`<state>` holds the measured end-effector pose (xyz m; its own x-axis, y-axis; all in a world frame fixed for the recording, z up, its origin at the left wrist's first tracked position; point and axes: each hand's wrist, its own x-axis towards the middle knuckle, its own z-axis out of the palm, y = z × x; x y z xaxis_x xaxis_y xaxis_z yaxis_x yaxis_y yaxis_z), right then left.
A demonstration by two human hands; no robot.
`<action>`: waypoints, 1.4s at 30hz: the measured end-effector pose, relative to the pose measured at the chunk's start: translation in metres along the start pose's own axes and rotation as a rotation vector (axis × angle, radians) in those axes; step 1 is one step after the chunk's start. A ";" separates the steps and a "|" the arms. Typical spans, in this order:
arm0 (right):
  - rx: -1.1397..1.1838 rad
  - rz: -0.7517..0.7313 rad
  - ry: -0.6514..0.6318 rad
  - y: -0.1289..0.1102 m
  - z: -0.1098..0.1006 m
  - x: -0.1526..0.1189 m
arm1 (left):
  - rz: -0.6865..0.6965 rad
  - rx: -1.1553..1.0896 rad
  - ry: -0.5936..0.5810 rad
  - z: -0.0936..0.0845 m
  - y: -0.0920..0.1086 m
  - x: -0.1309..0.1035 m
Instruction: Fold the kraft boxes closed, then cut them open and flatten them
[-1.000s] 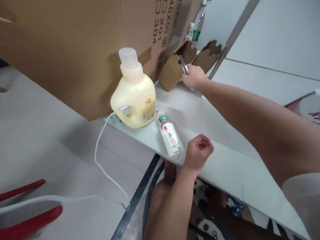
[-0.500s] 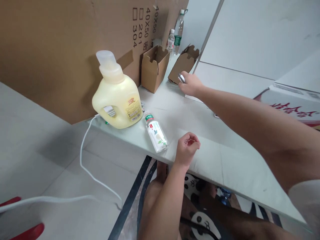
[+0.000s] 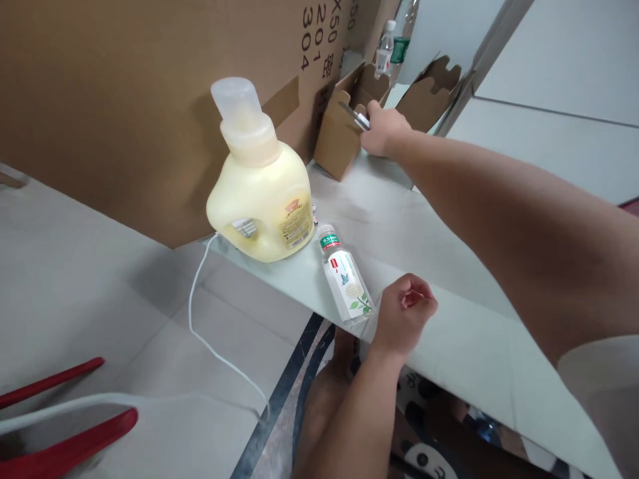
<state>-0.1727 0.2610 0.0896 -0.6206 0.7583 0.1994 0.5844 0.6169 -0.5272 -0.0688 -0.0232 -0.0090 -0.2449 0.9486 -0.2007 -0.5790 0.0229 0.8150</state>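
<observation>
From where I stand, the right hand is closed around a slim white-handled knife, its narrow grey end pointing to about ten o'clock. The hand is right beside the upright brown carton, which sits at nine o'clock from it, and the tool's end lies across the carton in my view; I can't tell whether they touch. Half a second ago the hand was lower, by the foot of the tilted carton, with the upright one standing apart. That tilted one now shows at two o'clock, and two clear bottles stand near twelve.

At six o'clock from the right hand, the left hand is curled into a loose fist over the pale surface, much as it was; I can't tell whether it pinches anything small. Just beside it, toward ten o'clock, the labelled bottle still lies on its side, its cap pointing to eleven. Beyond that stands the yellow jug, unmoved, in front of the big cardboard box. A white cable hangs down at eight o'clock from the jug. Farther out in that direction, two red pieces show more fully than before, as the view has swung.
</observation>
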 end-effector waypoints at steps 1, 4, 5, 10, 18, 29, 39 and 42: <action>-0.066 0.027 0.026 0.002 -0.002 -0.006 | 0.019 -0.018 0.013 -0.001 -0.001 0.000; -0.237 0.075 0.096 0.005 -0.015 -0.041 | 0.083 -0.073 0.022 0.000 -0.003 -0.002; -0.259 0.067 0.113 0.006 -0.022 -0.058 | 0.109 -0.079 0.026 0.000 -0.003 -0.005; -0.236 0.097 0.279 0.034 -0.080 -0.178 | 0.546 0.161 0.258 -0.007 -0.007 -0.025; -0.014 0.150 0.817 0.107 -0.124 -0.426 | 0.736 0.386 0.226 -0.004 -0.030 -0.021; 0.490 0.316 1.027 0.148 -0.066 -0.485 | 0.665 0.467 -0.225 0.033 -0.049 -0.009; 0.553 0.159 0.817 0.164 -0.080 -0.504 | 0.800 0.508 0.080 0.060 -0.065 0.002; 0.493 0.161 0.812 0.163 -0.084 -0.507 | 0.768 0.550 0.104 0.065 -0.068 0.002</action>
<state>0.2808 -0.0055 -0.0280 0.1073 0.8549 0.5076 0.2307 0.4752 -0.8491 0.0202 -0.0024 -0.0294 -0.4897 0.7340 0.4707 0.2099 -0.4247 0.8807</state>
